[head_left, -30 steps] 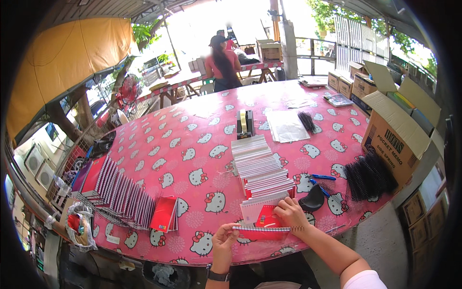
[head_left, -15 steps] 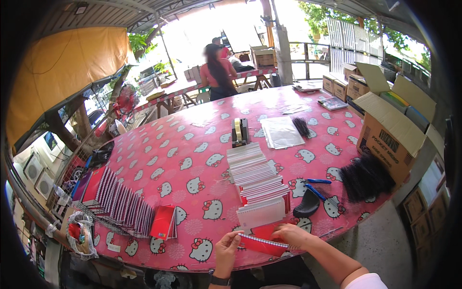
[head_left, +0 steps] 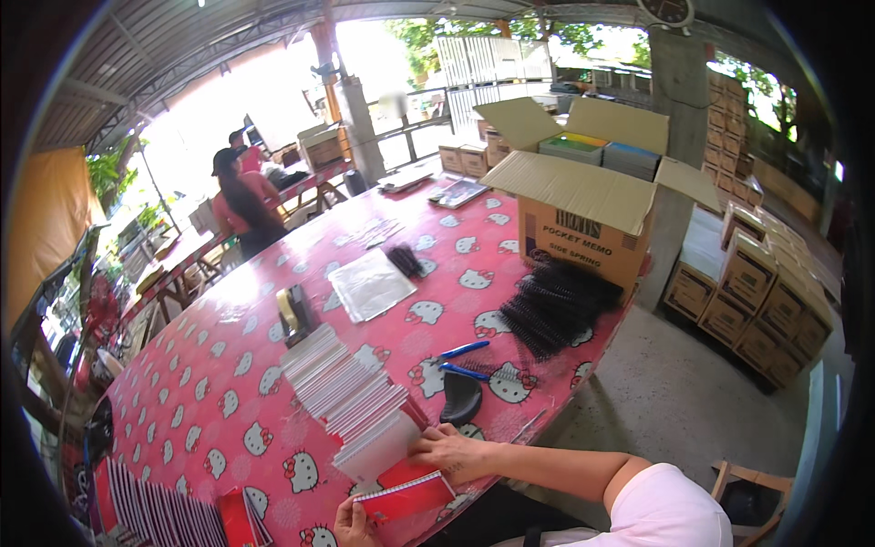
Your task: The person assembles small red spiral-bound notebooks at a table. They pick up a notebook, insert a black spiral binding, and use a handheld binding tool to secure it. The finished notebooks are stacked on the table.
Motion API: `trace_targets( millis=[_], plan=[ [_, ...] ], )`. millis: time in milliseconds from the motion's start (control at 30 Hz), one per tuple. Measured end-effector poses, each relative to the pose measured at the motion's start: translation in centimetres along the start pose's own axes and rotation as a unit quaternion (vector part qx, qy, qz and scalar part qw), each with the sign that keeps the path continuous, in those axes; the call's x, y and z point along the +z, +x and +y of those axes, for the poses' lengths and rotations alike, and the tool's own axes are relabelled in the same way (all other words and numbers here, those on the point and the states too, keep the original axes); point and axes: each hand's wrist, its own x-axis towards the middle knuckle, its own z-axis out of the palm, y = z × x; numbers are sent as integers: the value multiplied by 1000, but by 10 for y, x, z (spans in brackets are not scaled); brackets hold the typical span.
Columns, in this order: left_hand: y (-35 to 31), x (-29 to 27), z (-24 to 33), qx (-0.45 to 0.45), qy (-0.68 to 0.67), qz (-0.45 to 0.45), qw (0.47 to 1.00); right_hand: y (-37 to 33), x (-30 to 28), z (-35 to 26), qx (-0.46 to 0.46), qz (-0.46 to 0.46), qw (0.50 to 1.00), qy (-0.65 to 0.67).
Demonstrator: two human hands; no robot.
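Note:
My left hand [head_left: 354,523] pinches the left end of a slim red notebook [head_left: 407,498] with a spiral along its upper edge. The notebook is held tilted at the table's near edge. My right hand [head_left: 453,452] is at the near end of a row of white-paged pads [head_left: 351,387], its fingers bent at their edge; what they grip is hidden. Another red cover [head_left: 406,471] lies between the notebook and that row. Close by are a black curved tool rest or pouch [head_left: 461,398] and blue-handled pliers [head_left: 467,350].
A pile of black spiral coils [head_left: 551,314] lies beside an open carton [head_left: 583,219] of notebooks. Farther off are a tape dispenser [head_left: 294,314] and clear plastic sleeves [head_left: 372,284]. Red spiral notebooks [head_left: 159,510] stand in a row at lower left. Two people work at another table.
The view has swung right, bringing in more cartons. My right hand has left the notebook's right end for the row of pads. My left hand keeps its hold on the notebook.

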Motion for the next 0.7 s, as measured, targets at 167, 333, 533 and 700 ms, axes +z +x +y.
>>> trace_targets(
  millis=[167,333,533,700],
  plan=[
    [6,-1,-7,13,0,-28,1000,-1,-4,-4,64,-56,996,-1],
    [6,-17,-17,-88,-203,-34,975,4,-8,-1,45,-45,998,8],
    [1,-28,-21,-21,-180,2,983,16,-30,-10,158,-139,976,-56],
    [3,-27,-15,96,41,-45,993,24,-32,0,152,-144,977,-32]
  ],
)
